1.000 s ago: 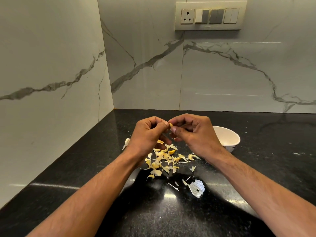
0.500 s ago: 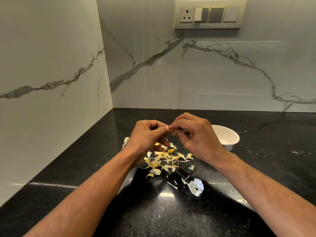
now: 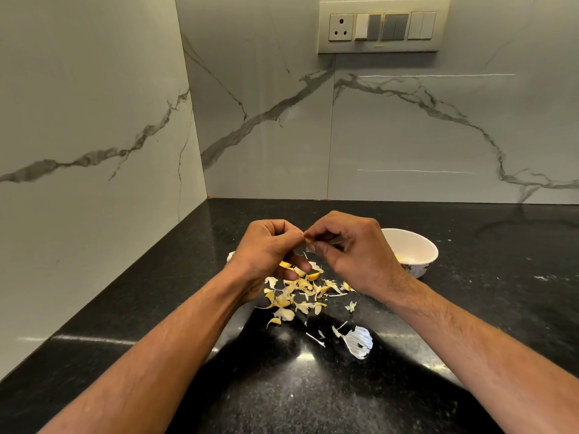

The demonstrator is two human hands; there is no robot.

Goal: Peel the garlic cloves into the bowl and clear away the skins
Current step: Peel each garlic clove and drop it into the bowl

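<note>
Garlic clove [image 3: 308,240] sits pinched between both hands, held up above the counter [image 3: 470,308] & over the skin pile; only a small yellowish bit shows btwn the fingertips. Left hand [image 3: 269,252] is curled, back of hand toward the camera, thumb and forefinger closed on the clove's left end, other fingers tucked under. Right hand [image 3: 351,255] meets it from the right, fingers bent, thumb and forefinger tips nipping the clove's right end; knuckles raised. Both forearms come in from the bottom corners, converging at centre.

Below the hands: skins [image 3: 297,292], a loose scatter of yellow-white flakes on the black counter, w/ a few stray bits nearer the camera. A larger white papery piece [image 3: 358,341] lies apart from the pile, closer in.

Bowl [image 3: 416,245], white, stands upright on the counter just right of and behind the right hand, partly hidden by it. Inside, some pale yellow pieces at the bottom left; can't tell how many.

Behind: marble-look wall w/ a switch panel [image 3: 382,26] up top.
</note>
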